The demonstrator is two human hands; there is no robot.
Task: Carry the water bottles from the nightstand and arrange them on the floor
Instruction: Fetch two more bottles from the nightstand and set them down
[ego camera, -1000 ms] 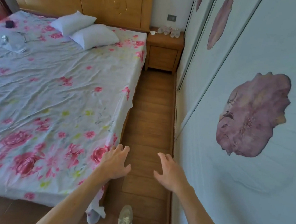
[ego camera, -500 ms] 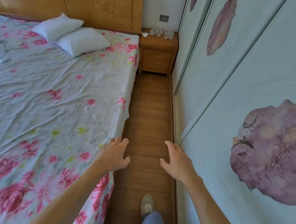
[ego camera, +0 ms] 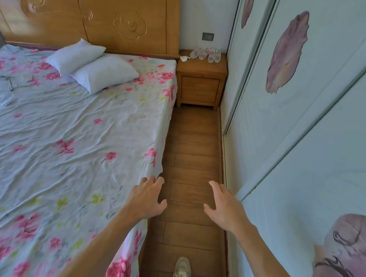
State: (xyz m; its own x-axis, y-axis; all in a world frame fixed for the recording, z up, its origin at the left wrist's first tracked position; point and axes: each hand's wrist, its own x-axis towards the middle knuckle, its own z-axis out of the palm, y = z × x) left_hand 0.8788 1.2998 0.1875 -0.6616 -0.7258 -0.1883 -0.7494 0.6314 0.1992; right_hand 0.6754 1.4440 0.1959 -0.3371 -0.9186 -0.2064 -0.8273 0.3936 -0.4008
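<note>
Found the water bottles (ego camera: 205,54) bunched at the far back of the nightstand surface (ego camera: 202,67), by the wall (ego camera: 204,16), well apart from both grips; held the left grip (ego camera: 146,198) and right grip (ego camera: 224,207) spread and empty over the floor (ego camera: 192,150) between bed (ego camera: 76,138) and wardrobe (ego camera: 290,138); judged the bottles small, clear, probably thin-walled and smooth, light unless full, though could not tell the fill; judged the mid-body the place to clasp, firmly but without squashing; reckoned two per grip possible by the necks.
</note>
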